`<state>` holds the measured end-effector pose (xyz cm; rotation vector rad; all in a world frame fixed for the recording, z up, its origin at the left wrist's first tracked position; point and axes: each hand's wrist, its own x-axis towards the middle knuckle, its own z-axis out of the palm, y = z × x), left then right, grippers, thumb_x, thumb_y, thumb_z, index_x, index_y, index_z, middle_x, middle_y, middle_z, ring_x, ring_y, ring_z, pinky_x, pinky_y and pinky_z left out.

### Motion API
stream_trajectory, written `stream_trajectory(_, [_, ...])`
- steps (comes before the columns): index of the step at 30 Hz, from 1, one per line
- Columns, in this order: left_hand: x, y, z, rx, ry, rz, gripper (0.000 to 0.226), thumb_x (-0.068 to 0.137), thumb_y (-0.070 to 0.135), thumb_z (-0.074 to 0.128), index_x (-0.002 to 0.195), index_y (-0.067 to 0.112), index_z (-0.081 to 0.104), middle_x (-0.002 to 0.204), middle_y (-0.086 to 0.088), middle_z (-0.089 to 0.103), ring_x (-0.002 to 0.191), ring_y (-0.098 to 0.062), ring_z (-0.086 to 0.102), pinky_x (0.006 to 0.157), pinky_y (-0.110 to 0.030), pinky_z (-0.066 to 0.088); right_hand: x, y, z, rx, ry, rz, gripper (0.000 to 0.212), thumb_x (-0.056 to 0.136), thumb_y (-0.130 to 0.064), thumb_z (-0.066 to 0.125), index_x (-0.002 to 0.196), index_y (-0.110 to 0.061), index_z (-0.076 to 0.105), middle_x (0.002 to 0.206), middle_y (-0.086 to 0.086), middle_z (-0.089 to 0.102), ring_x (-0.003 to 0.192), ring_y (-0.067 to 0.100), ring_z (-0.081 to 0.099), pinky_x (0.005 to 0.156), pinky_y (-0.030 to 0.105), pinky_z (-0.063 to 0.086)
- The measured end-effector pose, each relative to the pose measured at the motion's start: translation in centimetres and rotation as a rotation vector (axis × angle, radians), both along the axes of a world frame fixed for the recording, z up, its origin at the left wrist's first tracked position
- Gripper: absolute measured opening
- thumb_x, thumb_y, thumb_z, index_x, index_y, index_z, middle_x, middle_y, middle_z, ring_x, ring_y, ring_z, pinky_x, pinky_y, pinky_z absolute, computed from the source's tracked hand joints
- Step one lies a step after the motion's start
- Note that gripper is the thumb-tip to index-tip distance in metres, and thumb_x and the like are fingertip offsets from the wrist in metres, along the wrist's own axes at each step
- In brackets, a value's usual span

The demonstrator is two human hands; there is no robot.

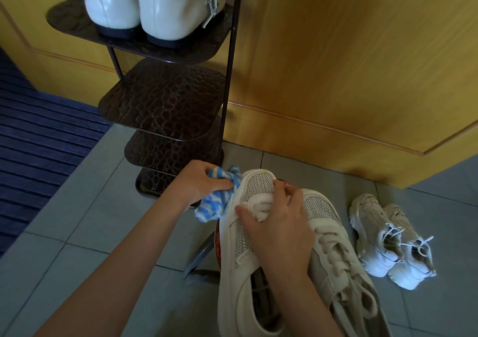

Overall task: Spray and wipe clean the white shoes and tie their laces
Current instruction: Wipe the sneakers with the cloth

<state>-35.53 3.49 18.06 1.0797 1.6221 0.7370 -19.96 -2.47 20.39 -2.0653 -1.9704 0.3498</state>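
Two large white mesh sneakers lie side by side at the bottom centre, toes pointing away from me. My left hand grips a bunched blue-and-white striped cloth and presses it against the left side of the left sneaker near its toe. My right hand lies over that shoe's top with thumb and fingers curled round the front laces and strap. The right sneaker has loose, untied beige laces.
A smaller pair of white sneakers with tied laces stands on the tiled floor at the right. A dark tiered shoe rack with cream shoes stands ahead. Yellow wooden doors behind, a blue rug left, and a grey-and-red object under the left sneaker.
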Motion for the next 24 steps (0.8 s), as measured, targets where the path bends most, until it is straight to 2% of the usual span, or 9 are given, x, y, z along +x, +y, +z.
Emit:
stream_trajectory(2, [0.2,0.4,0.3,0.006,0.015,-0.002,0.010,0.075,0.008,0.074,0.070,0.011,0.066,0.064,0.001,0.063,0.042,0.005,0.057,0.044,-0.007,0.044,0.0,0.1,0.0,-0.004,-0.002,0.000,0.078,0.078,-0.064,0.056,0.141,-0.027,0.028,0.142,0.001,0.029,0.127,0.022,0.040,0.087,0.034,0.046])
stream_trajectory(4, [0.4,1.2,0.5,0.011,0.027,-0.004,0.010,0.075,0.009,0.075,0.069,0.010,0.066,0.063,-0.001,0.064,0.044,0.002,0.058,0.044,-0.010,0.046,0.0,0.1,0.0,-0.015,-0.001,-0.002,0.078,0.079,-0.064,0.055,0.141,-0.027,0.027,0.144,0.001,0.028,0.128,0.022,0.039,0.089,0.034,0.045])
stream_trajectory(7, [0.8,2.8,1.0,0.011,0.091,-0.042,0.014,0.074,0.014,0.076,0.077,0.003,0.068,0.067,-0.005,0.064,0.056,-0.010,0.060,0.055,-0.018,0.049,0.0,0.0,0.1,-0.021,-0.002,-0.001,0.078,0.080,-0.064,0.054,0.142,-0.028,0.025,0.145,0.000,0.026,0.130,0.022,0.037,0.090,0.034,0.044])
stream_trajectory(11, [1.2,4.6,1.7,-0.015,0.127,-0.126,0.024,0.073,0.018,0.077,0.087,0.000,0.068,0.077,-0.008,0.066,0.068,-0.016,0.063,0.068,-0.028,0.052,-0.1,0.0,0.1,-0.020,-0.007,-0.005,0.077,0.080,-0.064,0.053,0.142,-0.028,0.025,0.144,-0.001,0.026,0.129,0.021,0.038,0.090,0.033,0.044])
stream_trajectory(14, [1.5,5.2,1.7,-0.003,0.180,-0.159,0.033,0.073,0.021,0.077,0.094,-0.003,0.068,0.090,-0.016,0.068,0.080,-0.022,0.064,0.078,-0.036,0.052,0.0,0.1,0.1,-0.021,-0.013,-0.011,0.077,0.079,-0.064,0.054,0.142,-0.028,0.026,0.144,0.000,0.027,0.129,0.022,0.038,0.088,0.033,0.045])
stream_trajectory(17, [1.4,4.8,1.5,0.002,0.172,-0.153,0.030,0.074,0.021,0.077,0.091,-0.001,0.067,0.087,-0.015,0.065,0.077,-0.021,0.062,0.076,-0.035,0.051,0.0,0.0,0.2,-0.030,-0.005,-0.007,0.077,0.079,-0.063,0.054,0.142,-0.028,0.025,0.143,-0.001,0.027,0.129,0.020,0.037,0.087,0.033,0.045])
stream_trajectory(20, [1.1,3.4,1.1,0.029,0.145,-0.107,0.022,0.075,0.017,0.075,0.082,-0.002,0.066,0.074,-0.011,0.064,0.064,-0.013,0.061,0.067,-0.026,0.049,0.0,0.0,0.2,-0.034,0.001,-0.016,0.079,0.079,-0.064,0.054,0.143,-0.028,0.024,0.146,0.000,0.024,0.129,0.021,0.037,0.089,0.033,0.045])
stream_trajectory(22, [0.8,2.2,1.0,0.063,0.096,-0.029,0.015,0.076,0.014,0.075,0.078,0.003,0.065,0.069,-0.007,0.062,0.053,-0.002,0.060,0.056,-0.015,0.047,0.0,0.0,0.5,-0.058,-0.012,0.005,0.081,0.081,-0.065,0.051,0.144,-0.027,0.020,0.146,0.001,0.023,0.130,0.021,0.036,0.090,0.032,0.044])
stream_trajectory(24, [0.5,1.1,1.4,0.099,0.001,0.103,0.009,0.077,0.013,0.073,0.077,0.011,0.064,0.070,-0.003,0.062,0.053,0.000,0.060,0.054,-0.015,0.048,0.2,0.2,1.2,-0.095,0.015,0.037,0.081,0.081,-0.068,0.048,0.144,-0.025,0.022,0.143,0.001,0.025,0.128,0.021,0.037,0.090,0.032,0.043])
